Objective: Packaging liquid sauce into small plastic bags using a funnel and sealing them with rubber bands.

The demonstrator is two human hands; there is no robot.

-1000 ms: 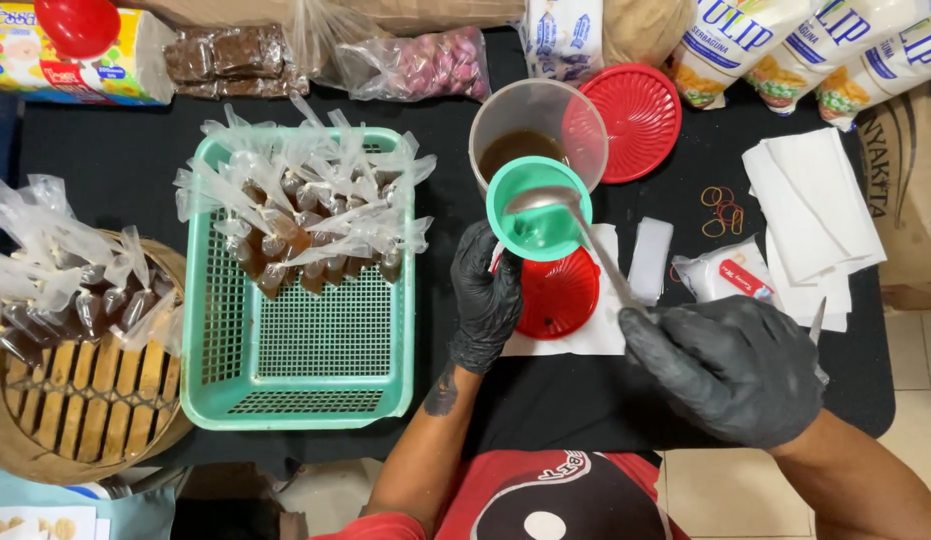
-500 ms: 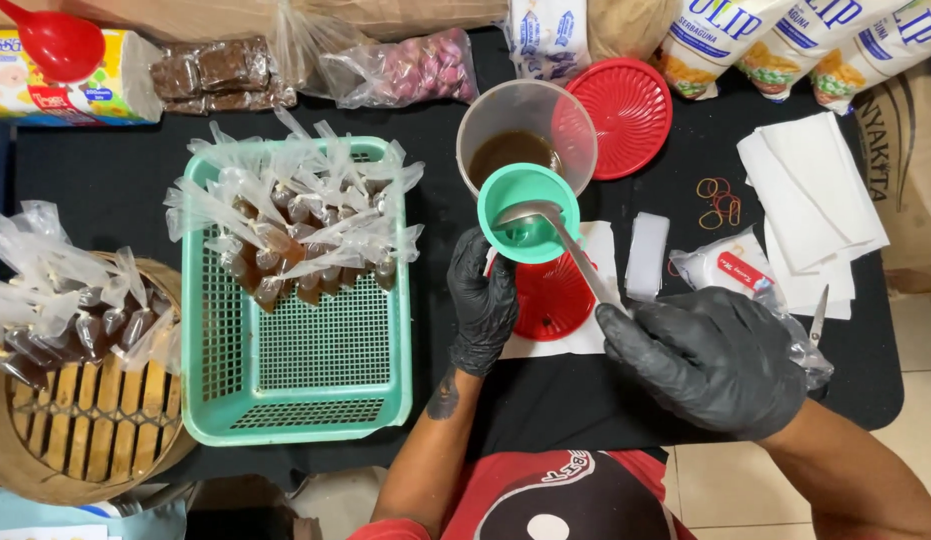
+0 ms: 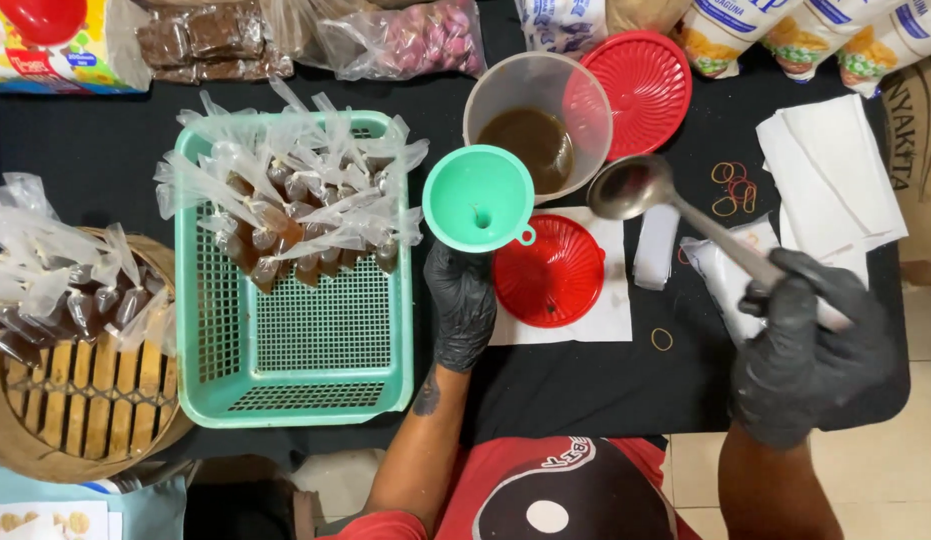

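Right hand [image 3: 810, 345], gloved, is closed on my spoon [image 3: 685, 215]; its long axis slants up-left, bowl just right of the cup [image 3: 537, 125]. Left hand [image 3: 463, 300] grips the funnel [image 3: 478, 198] beside it.

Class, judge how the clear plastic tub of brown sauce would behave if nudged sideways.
The clear plastic tub probably slides rather than tips, since it looks wide and low. Its brown sauce would likely slosh, being uncovered. The thin wall may flex if squeezed.
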